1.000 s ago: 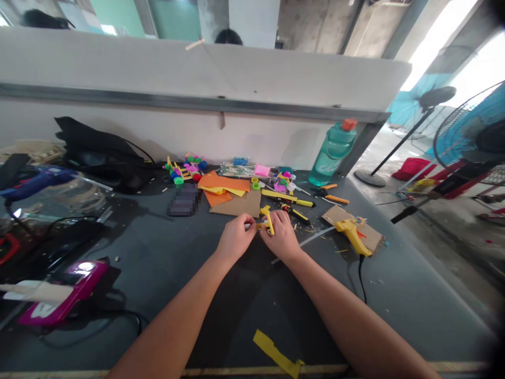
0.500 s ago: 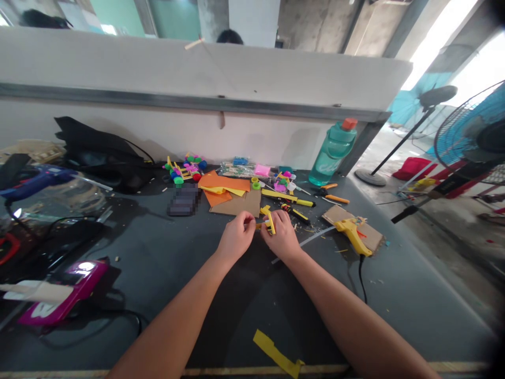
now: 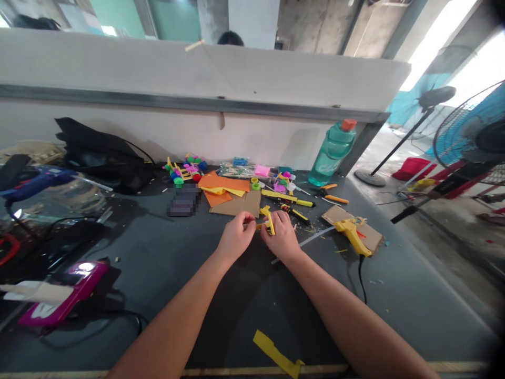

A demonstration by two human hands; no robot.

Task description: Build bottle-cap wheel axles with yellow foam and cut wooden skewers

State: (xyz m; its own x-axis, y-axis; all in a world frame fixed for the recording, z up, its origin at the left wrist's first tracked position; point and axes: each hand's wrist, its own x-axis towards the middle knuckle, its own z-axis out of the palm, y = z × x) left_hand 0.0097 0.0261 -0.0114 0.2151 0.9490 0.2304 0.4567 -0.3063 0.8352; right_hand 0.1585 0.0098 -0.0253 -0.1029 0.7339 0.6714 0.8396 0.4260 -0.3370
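Both my hands meet over the middle of the dark table. My right hand [image 3: 281, 232] is closed on a small yellow piece [image 3: 271, 223], which stands up between its fingers. My left hand [image 3: 238, 235] is closed in a pinch at the left end of the same small work; a short orange-yellow bit shows between the two hands. Just behind them lie brown cardboard [image 3: 240, 203] and orange sheets [image 3: 232, 182]. To the right of my right hand is a yellow glue gun [image 3: 355, 236] on cardboard. A yellow strip [image 3: 276, 353] lies near the front edge.
A teal bottle [image 3: 331, 153] stands at the back right, near orange-handled pliers [image 3: 336, 199]. Cutters and colourful small parts lie along the back. At the left are a magenta device [image 3: 67, 295], a blue glue gun [image 3: 43, 180] and a black bag [image 3: 98, 158]. Fans stand beyond the table.
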